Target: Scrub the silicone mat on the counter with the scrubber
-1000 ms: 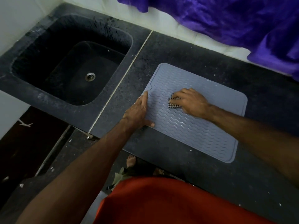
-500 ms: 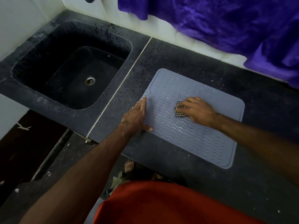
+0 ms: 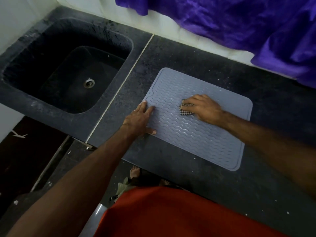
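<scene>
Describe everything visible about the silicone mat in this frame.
The silicone mat is a grey-blue rounded rectangle with wavy ridges, a raised border and white specks. It lies flat on the dark counter, right of the sink. The left hand presses its left edge; the right hand holds a checkered scrubber against it.

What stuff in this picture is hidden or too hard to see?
- Scrubber: head view, mostly covered by the right hand; only a checkered bit shows, slightly blurred.
- Mat under the left hand: its near-left edge is covered by the flat fingers.
- Purple cloth: cut off by the top and right edges.
- Sink inside: too dark to tell wet from dry.
- Floor below the counter: partly hidden by red clothing.
</scene>
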{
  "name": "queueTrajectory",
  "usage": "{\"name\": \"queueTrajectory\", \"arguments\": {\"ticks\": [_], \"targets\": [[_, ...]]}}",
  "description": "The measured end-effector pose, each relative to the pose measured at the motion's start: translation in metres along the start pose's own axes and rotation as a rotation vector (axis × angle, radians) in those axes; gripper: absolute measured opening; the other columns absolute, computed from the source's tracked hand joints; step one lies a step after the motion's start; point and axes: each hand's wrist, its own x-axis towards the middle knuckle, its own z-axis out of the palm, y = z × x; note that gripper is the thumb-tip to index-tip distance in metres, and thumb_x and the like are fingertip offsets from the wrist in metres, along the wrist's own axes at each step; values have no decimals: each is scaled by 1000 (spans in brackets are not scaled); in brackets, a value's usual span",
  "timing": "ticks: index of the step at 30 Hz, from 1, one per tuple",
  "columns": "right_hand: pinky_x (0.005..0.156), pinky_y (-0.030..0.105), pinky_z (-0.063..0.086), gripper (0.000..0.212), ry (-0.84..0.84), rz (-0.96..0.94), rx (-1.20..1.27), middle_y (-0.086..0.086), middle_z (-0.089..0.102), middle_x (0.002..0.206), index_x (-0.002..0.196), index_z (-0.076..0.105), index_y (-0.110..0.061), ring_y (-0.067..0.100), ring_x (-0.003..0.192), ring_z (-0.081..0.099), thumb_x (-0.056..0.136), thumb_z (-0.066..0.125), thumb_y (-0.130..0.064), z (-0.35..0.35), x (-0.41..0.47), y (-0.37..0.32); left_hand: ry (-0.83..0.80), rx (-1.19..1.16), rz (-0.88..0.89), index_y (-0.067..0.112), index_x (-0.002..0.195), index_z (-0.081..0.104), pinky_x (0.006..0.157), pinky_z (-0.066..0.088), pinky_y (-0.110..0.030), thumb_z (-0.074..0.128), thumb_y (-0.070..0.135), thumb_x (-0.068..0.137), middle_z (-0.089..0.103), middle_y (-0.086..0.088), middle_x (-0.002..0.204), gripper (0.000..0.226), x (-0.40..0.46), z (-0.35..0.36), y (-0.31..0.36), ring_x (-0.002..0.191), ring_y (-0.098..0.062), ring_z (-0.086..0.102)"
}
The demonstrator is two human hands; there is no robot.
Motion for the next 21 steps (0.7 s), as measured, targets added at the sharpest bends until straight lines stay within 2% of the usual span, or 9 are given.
{"name": "queueTrajectory", "arguments": {"ticks": [4, 7, 9, 12, 17, 21], "targets": [[83, 42, 47, 60, -62, 2, -5, 8, 64, 119, 114, 68, -17, 32, 104, 59, 58, 81, 3, -6, -32, 11, -7, 4, -4, 21, 156, 9, 118, 19, -46, 78, 47, 75, -8, -14, 163, 110, 1, -1, 1, 150, -30, -1], [85, 42, 43, 50, 37, 93, 89, 6, 65, 118, 112, 69, -17, 31, 105, 57, 67, 73, 4, -14, -7, 5, -25, 17, -9, 20, 156, 7, 118, 17, -45, 77, 48, 76, -10, -16, 162, 110, 2, -1, 2, 150, -30, -3], [86, 42, 42, 50, 83, 106, 116, 7, 63, 121, 114, 68, -16, 31, 108, 55, 68, 72, 4, -15, 16, -8, -33, 29, -15, 20, 156, 5, 118, 17, -46, 77, 49, 76, -11, -16, 162, 111, 3, -1, 2, 150, -30, -3], [88, 41, 41, 58, -1, 48, 36, 5, 59, 127, 120, 64, -19, 29, 113, 52, 67, 76, 0, -7, 29, -26, -39, 36, -25, 21, 156, 5, 118, 18, -47, 77, 49, 76, -11, -15, 162, 111, 2, 0, 3, 150, -31, -3], [87, 38, 44, 66, 25, -5, 16, 7, 60, 128, 118, 66, -17, 30, 114, 52, 57, 82, 1, 4, -45, 4, -55, 43, -26, 20, 157, 3, 119, 15, -44, 76, 49, 78, -13, -15, 162, 111, 1, -3, 4, 150, -31, -5], [87, 37, 45, 66, -14, 63, -38, 4, 61, 127, 117, 67, -21, 26, 112, 52, 56, 83, -2, 5, -84, 14, -51, 103, -24, 17, 156, 6, 118, 18, -47, 76, 51, 76, -7, -19, 161, 112, 4, -4, 6, 150, -34, 1]]}}
